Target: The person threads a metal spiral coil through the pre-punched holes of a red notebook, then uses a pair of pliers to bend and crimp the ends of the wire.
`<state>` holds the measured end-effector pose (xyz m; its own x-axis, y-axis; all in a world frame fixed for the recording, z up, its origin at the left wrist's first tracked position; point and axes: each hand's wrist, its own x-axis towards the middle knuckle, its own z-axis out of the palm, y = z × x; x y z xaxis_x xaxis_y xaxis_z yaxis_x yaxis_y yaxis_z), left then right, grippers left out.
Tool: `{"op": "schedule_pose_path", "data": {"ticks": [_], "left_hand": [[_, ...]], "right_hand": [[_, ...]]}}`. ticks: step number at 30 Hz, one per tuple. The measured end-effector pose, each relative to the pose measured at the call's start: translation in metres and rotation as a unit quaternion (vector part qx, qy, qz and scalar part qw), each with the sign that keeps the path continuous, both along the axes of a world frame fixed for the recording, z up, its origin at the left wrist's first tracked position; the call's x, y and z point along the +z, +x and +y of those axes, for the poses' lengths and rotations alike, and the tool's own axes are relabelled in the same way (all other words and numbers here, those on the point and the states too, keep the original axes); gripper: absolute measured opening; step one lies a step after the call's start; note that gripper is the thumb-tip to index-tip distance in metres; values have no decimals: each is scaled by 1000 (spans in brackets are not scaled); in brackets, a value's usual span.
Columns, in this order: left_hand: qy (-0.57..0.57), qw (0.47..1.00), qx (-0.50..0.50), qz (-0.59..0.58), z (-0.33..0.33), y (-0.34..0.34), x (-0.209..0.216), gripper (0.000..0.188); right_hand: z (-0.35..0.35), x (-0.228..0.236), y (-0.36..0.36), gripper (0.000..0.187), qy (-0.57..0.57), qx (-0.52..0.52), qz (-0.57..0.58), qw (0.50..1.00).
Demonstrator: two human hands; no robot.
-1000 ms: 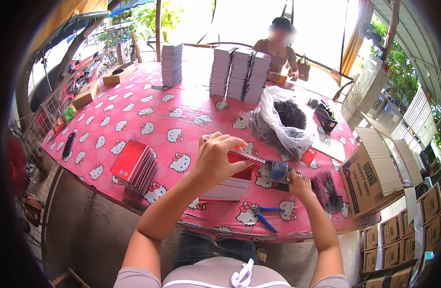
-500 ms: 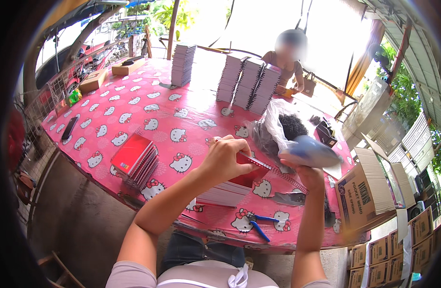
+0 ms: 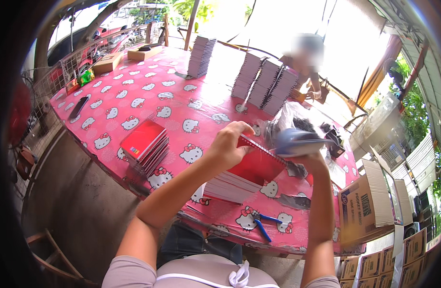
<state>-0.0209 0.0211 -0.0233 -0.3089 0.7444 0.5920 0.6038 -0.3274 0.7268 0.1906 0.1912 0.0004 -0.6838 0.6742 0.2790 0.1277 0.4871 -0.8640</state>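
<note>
My left hand (image 3: 228, 145) is closed on the upper left part of a red notebook (image 3: 259, 167), whose black-looking spiral runs along its far edge. Beneath it lies a stack of white-paged pads (image 3: 232, 187). My right hand (image 3: 310, 161) grips a blue-and-grey rounded object (image 3: 299, 142), smeared by motion, at the right end of the notebook's spiral edge. Whether the object touches the spiral cannot be made out. Blue-handled pliers (image 3: 261, 223) lie near the table's front edge. To the left stands a stack of red spiral notebooks (image 3: 144, 144).
Tall stacks of spiral notebooks (image 3: 263, 84) stand at the back, beside another person (image 3: 304, 72). A plastic bag (image 3: 290, 115) with black coils lies beyond my right hand. An open carton (image 3: 366, 201) stands right of the pink table (image 3: 201, 126); a phone (image 3: 80, 107) lies far left.
The spiral that stuck out past the notebook's right end now lies along its edge. My right hand and the blue-and-grey object have come closer to the notebook. The view has shifted slightly.
</note>
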Motion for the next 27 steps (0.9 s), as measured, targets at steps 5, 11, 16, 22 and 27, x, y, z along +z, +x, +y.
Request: {"op": "schedule_pose_path", "data": {"ticks": [5,11,16,22,27], "left_hand": [[6,941,-78,-328,-22,-1,-13,36],[8,917,-135,-376,-24,-23,-32,32],[13,910,-177,-375,-21,-17,-25,18],[233,969,-14,-76,-41,26,20,16],[175,977,-29,119,-49,32,-40,16]], "right_hand": [[4,-2,-23,40,99,70,-41,992],[1,-7,-31,29,183,-15,-71,980],[-12,-82,62,31,265,-316,-220,884],[-78,-153,111,58,284,-336,-353,826],[-150,-171,94,55,257,-166,-221,926]]}}
